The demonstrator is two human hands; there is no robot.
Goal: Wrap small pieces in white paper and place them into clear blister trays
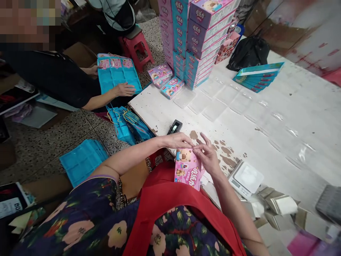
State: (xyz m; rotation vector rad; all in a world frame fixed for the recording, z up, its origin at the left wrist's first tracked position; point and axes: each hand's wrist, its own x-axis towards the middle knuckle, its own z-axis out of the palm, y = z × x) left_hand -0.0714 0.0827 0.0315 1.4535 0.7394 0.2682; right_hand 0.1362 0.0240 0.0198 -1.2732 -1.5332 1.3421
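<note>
White, paint-chipped tabletop [157, 112] lying beyond, left hand [177, 140] and right hand [209, 159] are pinching the far edge of a pink, bear-printed, rectangular cardboard box [185, 169], its long axis running toward the red fabric apron [170, 199].

Pretty decent light on the white tabletop [234, 124], bright but kinda flat, with soft shadows. Can't tell where the lamp is. Over at 9 o'clock it gets murky, and the dark shirt [45, 76] basically loses all its folds. Clear plastic trays [301, 151] throw little white glints from 1 to 4 o'clock. Pink box [188, 169] print is reasonably crisp, but it's softer and stretched toward the 4 o'clock corner. Blocky pixelation at 10.
</note>
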